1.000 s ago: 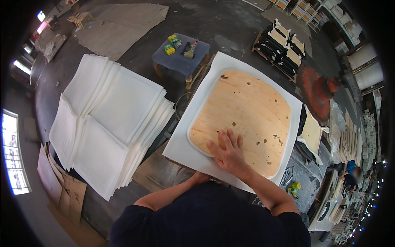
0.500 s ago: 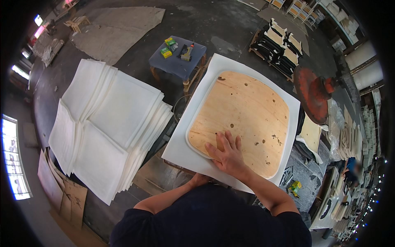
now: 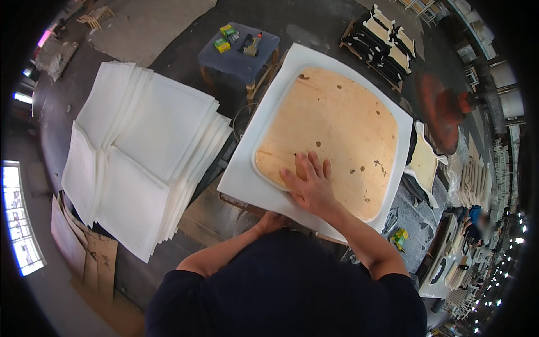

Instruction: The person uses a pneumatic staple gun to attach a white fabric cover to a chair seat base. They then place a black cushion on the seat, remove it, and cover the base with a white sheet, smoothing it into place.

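Observation:
A plywood panel with rounded corners lies on white foam, and the foam's margin shows all round it. Dark knots and chips mark the wood. My right hand rests on the panel's near left part with fingers spread. Below the foam's near edge is my left hand, close to my body; its fingers are hidden from sight.
Stacked white foam sheets stand on the left. Beyond is a small cloth-topped table with green-yellow boxes and a staple gun. Right are a red round metal base, a grey work surface and, farther off, a person.
The whole view has shifted, so the panel, foam and tables appear higher in the picture. Both hands stay at about the same places relative to the panel and foam.

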{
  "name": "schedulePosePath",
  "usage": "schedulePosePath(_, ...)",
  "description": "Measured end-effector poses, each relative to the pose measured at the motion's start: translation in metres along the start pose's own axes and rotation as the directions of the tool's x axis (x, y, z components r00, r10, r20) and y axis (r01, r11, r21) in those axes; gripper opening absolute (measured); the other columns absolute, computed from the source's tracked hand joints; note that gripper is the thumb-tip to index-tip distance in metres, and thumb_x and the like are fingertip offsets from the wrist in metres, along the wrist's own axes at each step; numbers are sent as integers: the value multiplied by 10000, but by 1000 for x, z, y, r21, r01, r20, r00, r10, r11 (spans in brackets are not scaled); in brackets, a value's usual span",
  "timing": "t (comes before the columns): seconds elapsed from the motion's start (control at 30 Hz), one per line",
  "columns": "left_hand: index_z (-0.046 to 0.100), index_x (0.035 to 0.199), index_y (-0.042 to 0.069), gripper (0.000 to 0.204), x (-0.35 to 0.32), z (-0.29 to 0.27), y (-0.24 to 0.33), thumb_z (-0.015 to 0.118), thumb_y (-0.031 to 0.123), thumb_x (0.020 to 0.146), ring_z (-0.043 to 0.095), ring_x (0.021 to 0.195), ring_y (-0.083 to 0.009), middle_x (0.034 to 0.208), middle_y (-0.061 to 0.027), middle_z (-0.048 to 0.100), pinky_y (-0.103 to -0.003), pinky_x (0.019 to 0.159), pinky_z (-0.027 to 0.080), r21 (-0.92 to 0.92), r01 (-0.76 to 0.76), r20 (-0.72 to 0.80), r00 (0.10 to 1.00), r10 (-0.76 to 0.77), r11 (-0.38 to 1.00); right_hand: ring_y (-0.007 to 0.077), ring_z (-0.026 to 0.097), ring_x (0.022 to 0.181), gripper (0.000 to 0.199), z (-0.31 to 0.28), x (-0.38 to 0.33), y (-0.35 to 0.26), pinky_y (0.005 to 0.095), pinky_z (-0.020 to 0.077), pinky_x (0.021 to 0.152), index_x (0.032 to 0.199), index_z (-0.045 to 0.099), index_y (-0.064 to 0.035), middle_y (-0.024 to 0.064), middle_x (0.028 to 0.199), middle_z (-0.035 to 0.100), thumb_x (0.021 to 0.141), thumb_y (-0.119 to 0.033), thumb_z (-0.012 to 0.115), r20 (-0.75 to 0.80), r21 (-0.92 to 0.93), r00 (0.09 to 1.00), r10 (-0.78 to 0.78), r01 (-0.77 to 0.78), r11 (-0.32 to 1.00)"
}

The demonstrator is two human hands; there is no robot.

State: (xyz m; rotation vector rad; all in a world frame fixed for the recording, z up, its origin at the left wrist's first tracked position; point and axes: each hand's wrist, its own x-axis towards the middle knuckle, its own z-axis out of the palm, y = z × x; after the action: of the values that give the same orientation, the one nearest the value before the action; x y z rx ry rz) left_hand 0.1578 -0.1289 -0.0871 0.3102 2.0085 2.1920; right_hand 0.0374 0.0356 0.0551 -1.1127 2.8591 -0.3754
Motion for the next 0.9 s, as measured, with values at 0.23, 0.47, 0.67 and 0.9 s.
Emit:
schedulePosePath(0.23,603,1503,45,396,0,-2,8,654,54,1111,632,1352,-296,1429,-136,677,-467,1180,513,-123,359,156,928,-339,925,545,288,1641,705,7,-6,1,850,224,1219,1597,622,-392,239,1773,352,926,-341,831,-15,-2,1000,-1,1,1000)
schedulePosePath(0.47,533,1558,7,516,13,-11,8,720,152,1100,588,1392,-272,1467,-139,629,-423,1161,499,-168,160,245,962,-116,973,525,238,1674,785,-10,-7,-3,819,174,1270,1620,608,-325,228,1788,330,893,-464,870,52,82,998,31,-35,996)
schedulePosePath(0.67,597,1514,17,420,8,-32,29,641,190,1134,612,1395,-268,1477,-161,675,-409,1190,482,-125,425,321,872,-369,896,500,234,1683,804,-47,-22,35,783,181,1293,1658,567,-238,226,1785,324,942,-471,846,-105,169,966,238,-219,961)
schedulePosePath(0.9,763,1324,-4,351,38,-82,158,575,250,1170,710,1281,-228,1369,-124,783,-369,1169,507,349,451,479,668,-570,822,508,293,1654,740,-64,-109,202,802,274,1231,1673,549,-319,265,1746,377,1012,-598,729,-409,268,424,808,-791,551)
